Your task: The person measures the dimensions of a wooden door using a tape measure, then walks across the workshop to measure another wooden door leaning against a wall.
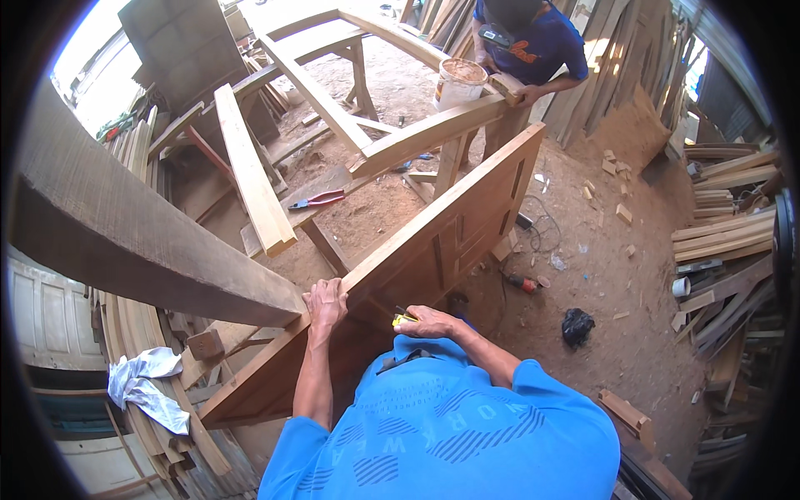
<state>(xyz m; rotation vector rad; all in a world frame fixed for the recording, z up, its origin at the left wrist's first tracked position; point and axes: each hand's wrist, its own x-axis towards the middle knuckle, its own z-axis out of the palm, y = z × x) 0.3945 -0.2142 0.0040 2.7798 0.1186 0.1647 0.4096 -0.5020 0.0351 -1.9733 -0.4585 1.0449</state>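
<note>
A brown panelled wooden door (442, 250) stands on its long edge, slanting across in front of me. My left hand (326, 303) is closed over its upper edge, fingers curled, right beside the end of a thick wooden beam (150, 233). Close to my body, on the near side of the door, my right hand (429, 322) grips a small yellow and black tool (403, 318). Its exact kind is too small to make out.
Beyond the door, a pale wooden frame (321, 100) rests on supports with a white bucket (460, 82). A co-worker (533, 50) stands there, hands at a wood block. Pliers (317, 200) lie on a board. A red-and-black power tool (523, 283) and wood offcuts (623, 214) litter the ground.
</note>
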